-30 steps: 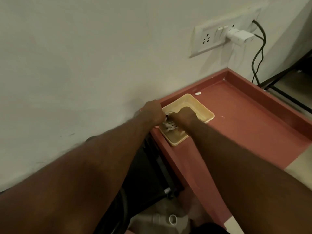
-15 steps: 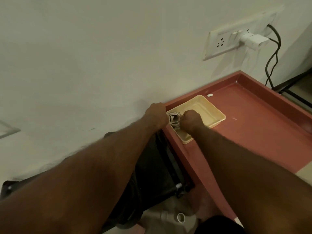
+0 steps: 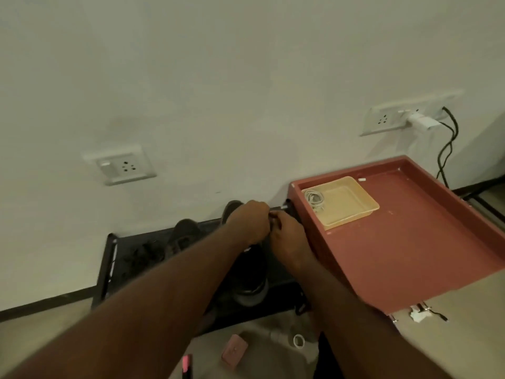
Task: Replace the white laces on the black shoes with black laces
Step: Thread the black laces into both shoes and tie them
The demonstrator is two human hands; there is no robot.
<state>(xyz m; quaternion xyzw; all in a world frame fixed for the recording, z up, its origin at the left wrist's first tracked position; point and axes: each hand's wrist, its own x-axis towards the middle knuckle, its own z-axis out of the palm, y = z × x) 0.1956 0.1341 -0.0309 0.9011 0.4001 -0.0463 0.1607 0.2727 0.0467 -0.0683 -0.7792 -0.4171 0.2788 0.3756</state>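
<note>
Red counter [image 3: 410,255] against wall, cream tray [image 3: 347,203] at its back left corner. Two wall sockets [image 3: 120,165]; white charger [image 3: 422,122] plugged in the right one, black cable [image 3: 448,143] hanging. Black shoe rack [image 3: 109,258] on floor, pink case [image 3: 234,351] and white tape ring [image 3: 299,341] in front.

The white laces [image 3: 314,197] lie in a loose coil at the left end of a cream tray [image 3: 348,205]. A black shoe [image 3: 250,280] sits upright on a low black rack [image 3: 123,242], one end towards the camera.
</note>
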